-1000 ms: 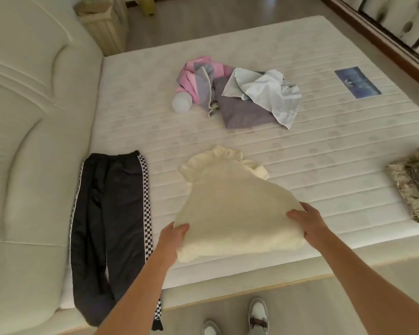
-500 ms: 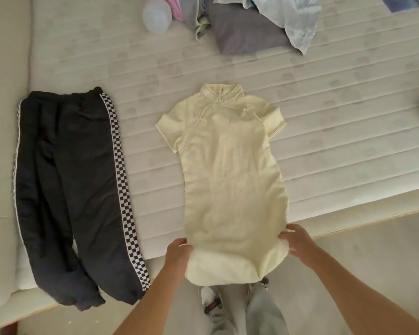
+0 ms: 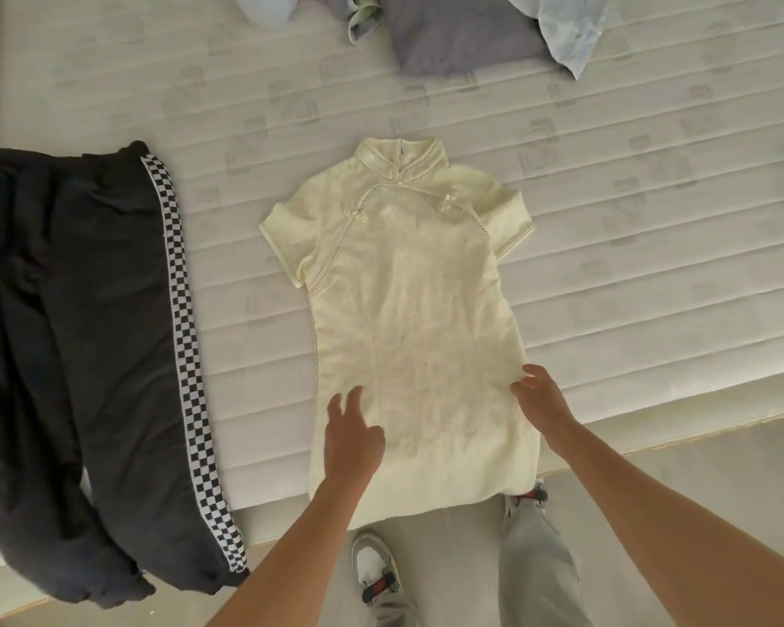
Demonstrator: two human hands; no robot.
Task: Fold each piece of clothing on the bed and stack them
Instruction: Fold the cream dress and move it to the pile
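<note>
- While the cream dress (image 3: 408, 319) lies flat on the mattress (image 3: 652, 264), both hands rest open on its lower part – left hand (image 3: 349, 438), right hand (image 3: 542, 402), nothing gripped.
- Black pants (image 3: 87, 346) lie just left.

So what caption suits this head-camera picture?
Both hands smoothing a cream dress flat on the mattress beside black trousers.

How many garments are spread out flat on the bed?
2: the cream dress in the middle, the black trousers at left. Further clothes lie bunched at the top, partly cropped.
</note>
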